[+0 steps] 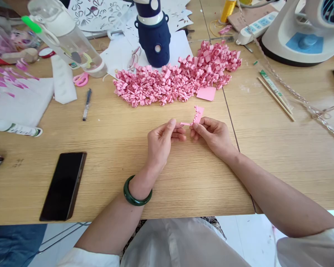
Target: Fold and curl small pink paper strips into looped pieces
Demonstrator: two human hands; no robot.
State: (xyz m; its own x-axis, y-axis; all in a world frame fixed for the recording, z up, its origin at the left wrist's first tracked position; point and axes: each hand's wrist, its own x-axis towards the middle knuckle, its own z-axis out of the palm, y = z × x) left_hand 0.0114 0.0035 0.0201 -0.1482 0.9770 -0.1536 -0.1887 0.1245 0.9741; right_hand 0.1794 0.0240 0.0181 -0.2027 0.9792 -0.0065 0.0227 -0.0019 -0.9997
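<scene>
Wood-grain worktop (pixel 114 148), seen from above, made of two boards butted at a seam right of centre; its near edge runs across the lower part of the view, with pale clothing below it. Largest items: a white fan base (pixel 300 37) with a blue panel at the far right corner; a white foam sheet (pixel 19 100) bearing pink scraps at the left edge; a heap of pink paper curls (pixel 175 79) across the far middle, just in front of a navy flask (pixel 153 35); a clear bottle (pixel 64 37) with a green tab, tilted, far left. Middle-sized items: a black phone (pixel 63 185) lying face up near the front left edge; a white power strip (pixel 256 27) beside the fan base; a braided clear cord (pixel 295 92) running diagonally on the right; two wooden sticks (pixel 275 98) next to it. Small items: a pen (pixel 86 104) left of the heap; pink scissors (pixel 80 79) near the bottle; a flat pink square (pixel 206 93) just beside the heap's right end.

Left hand (pixel 160 142), green bangle (pixel 136 193) at the wrist, and right hand (pixel 211 133) meet above the worktop's centre, fingertips nearly touching; both are closed in a pinch on one fringed pink strip (pixel 197 115), the left on its thin lower end, the right on the wider upper part, which stands up above the fingers, near but apart from the heap.
</scene>
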